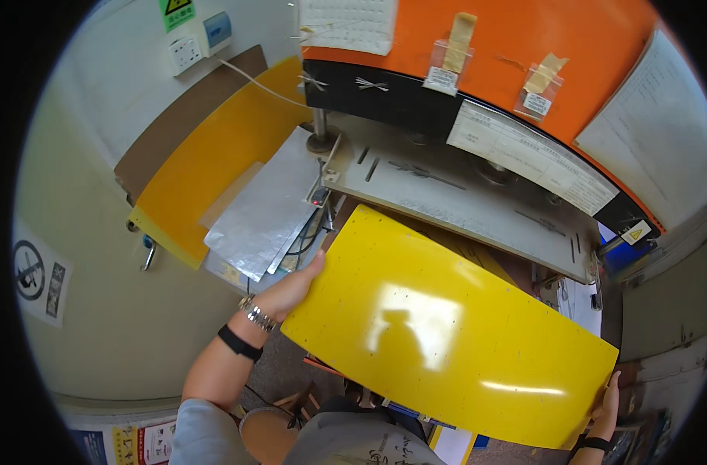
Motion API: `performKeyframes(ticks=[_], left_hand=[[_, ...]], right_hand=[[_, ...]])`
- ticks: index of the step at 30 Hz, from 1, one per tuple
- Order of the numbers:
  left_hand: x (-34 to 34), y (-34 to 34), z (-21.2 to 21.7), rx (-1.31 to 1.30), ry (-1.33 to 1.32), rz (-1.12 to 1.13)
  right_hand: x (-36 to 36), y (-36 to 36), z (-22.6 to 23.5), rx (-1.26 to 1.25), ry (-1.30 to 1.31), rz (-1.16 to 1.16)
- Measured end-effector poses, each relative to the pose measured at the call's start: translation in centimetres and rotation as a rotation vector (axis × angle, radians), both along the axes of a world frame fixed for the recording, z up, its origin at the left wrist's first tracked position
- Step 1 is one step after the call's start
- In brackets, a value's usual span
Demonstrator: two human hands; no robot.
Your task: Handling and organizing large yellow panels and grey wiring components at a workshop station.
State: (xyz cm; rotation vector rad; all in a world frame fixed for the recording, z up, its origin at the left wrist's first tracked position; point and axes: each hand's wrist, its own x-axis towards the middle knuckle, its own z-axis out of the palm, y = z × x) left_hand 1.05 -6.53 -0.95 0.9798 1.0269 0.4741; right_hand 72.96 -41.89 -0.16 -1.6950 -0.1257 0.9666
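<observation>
Left hand (287,293) and right hand (606,403), each grip closed on opposite ends of yellow sheet (446,325), just before grey press plate (462,198).

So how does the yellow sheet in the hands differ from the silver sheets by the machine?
The yellow sheet is glossy with glare; the silver sheets look matte and textured. The yellow one is held by the left hand and right hand; the silver ones lie stacked. Both are flat and rectangular.

Glossy yellow sheet (446,325) between left hand (291,291) and right hand (608,403)
</observation>
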Motion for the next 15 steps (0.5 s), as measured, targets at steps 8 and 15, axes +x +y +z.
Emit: performKeyframes(ticks=[8,15], left_hand=[[-2.4,3.4,-5.8,-0.083,-0.211,0.109],[-1.5,6.0,-7.4,0.017,-0.209,0.049]], right_hand=[[-0.3,6.1,-1.2,-0.105,0.042,-0.004],[1.1,9.8,-1.9,-0.277,-0.053,0.024]])
